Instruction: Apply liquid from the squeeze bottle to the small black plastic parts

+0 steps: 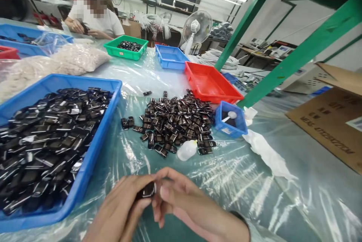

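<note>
My left hand (124,204) is closed around a small glossy black plastic casing (148,190), low in the middle of the view. At the casing's right end, my right hand (181,200) has its thumb and forefinger drawn together. Whatever sits between those fingertips is too small and hidden to make out. Beyond the hands, a loose pile of similar black casings (175,117) lies on the plastic-covered table (226,181). A white squeeze bottle (187,150) with a yellowish tip rests at the pile's near edge.
To the left stands a large blue bin (97,159) full of black casings. Right of the pile are a small blue box (232,130) holding a white spoon, and a red tray (212,83). A green post (305,49) slants across the right. A co-worker (96,19) sits opposite.
</note>
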`<state>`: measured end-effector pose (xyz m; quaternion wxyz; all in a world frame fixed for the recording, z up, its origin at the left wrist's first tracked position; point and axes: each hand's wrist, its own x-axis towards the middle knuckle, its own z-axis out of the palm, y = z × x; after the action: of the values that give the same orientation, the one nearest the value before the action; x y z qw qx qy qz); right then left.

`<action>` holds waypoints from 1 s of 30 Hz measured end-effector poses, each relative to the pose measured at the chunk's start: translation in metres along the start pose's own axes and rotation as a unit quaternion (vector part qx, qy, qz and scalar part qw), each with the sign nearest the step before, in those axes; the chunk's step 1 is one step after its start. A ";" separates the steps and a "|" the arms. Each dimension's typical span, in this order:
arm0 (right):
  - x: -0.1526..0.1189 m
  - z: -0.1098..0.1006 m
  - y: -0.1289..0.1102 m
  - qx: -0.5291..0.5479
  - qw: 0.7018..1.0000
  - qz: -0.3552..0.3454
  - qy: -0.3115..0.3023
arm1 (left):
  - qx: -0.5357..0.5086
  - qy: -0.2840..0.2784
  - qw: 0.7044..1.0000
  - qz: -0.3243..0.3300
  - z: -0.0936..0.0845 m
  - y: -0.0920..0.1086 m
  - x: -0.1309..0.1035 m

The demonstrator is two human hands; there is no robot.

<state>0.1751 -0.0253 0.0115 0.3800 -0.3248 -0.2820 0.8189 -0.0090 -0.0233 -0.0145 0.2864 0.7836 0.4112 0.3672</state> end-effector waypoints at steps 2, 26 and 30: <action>-0.003 0.001 -0.003 -0.003 1.000 -0.004 -0.003 | -0.011 0.037 0.998 -0.049 -0.003 0.006 0.000; -0.135 -0.180 -0.097 -0.579 0.466 -0.202 0.638 | -0.414 -0.035 0.875 -0.248 0.003 -0.003 0.009; -0.154 -0.212 -0.096 -0.587 0.442 -0.220 0.641 | -0.453 -0.068 0.858 -0.233 0.003 -0.009 0.007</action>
<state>0.4519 -0.0508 -0.0053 0.3384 -0.8295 -0.4339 -0.0953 -0.0078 -0.0133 -0.0205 0.7143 0.4712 0.3497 0.3814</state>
